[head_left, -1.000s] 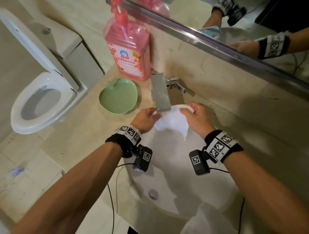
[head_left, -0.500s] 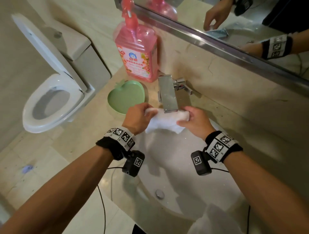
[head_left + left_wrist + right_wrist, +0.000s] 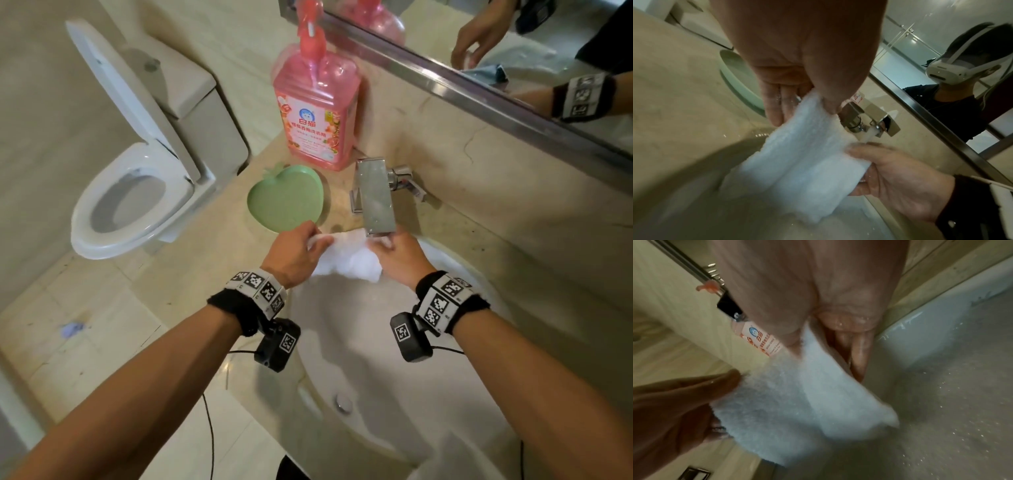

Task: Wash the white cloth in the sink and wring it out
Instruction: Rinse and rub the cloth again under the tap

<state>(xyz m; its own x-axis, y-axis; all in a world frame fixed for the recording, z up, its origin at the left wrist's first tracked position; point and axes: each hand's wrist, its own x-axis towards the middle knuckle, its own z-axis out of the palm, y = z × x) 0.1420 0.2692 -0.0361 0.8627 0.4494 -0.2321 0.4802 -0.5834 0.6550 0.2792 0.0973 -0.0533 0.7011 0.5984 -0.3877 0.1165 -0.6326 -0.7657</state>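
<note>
Both hands pinch the white cloth [image 3: 346,255] under the tap [image 3: 375,198], over the far end of the sink [image 3: 359,342]: left hand [image 3: 294,255] on its left edge, right hand [image 3: 399,257] on its right.

The white cloth [image 3: 346,255] is fluffy terry, bunched and stretched across the frame's centre just under the faucet spout, its lower edge drooping. The pale round sink [image 3: 394,394] fills the lower right.

Fluffy terry white cloth [image 3: 346,255], polished chrome tap [image 3: 376,198], glossy sink [image 3: 359,342], translucent pink plastic bottle [image 3: 317,113]
</note>
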